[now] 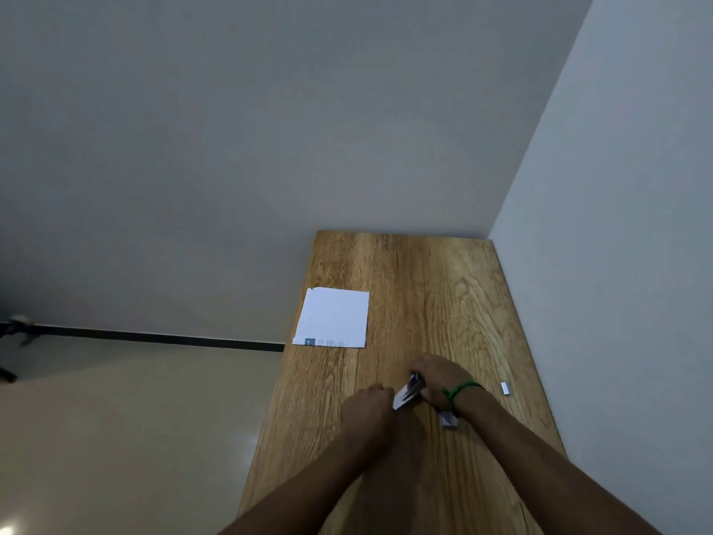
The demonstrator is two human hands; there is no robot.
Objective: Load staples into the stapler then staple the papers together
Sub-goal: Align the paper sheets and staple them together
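Both hands meet over the middle of the wooden table (424, 287). My right hand (436, 376), with a green band on its wrist, grips a small metallic stapler (409, 390) from the right. My left hand (368, 403) holds the stapler's near-left end; its fingers are curled and mostly hidden. Whether the stapler is hinged open is unclear. A small silver strip of staples (505, 388) lies on the table to the right of my right wrist. A white stack of papers (333, 316) with a printed strip along its near edge lies flat by the table's left edge, beyond my hands.
A small white-and-grey box (448, 420), partly hidden, lies under my right wrist. The table runs along a white wall (617, 225) on the right and meets another wall at the far end. Beige floor (135, 418) lies beside the table's left edge.
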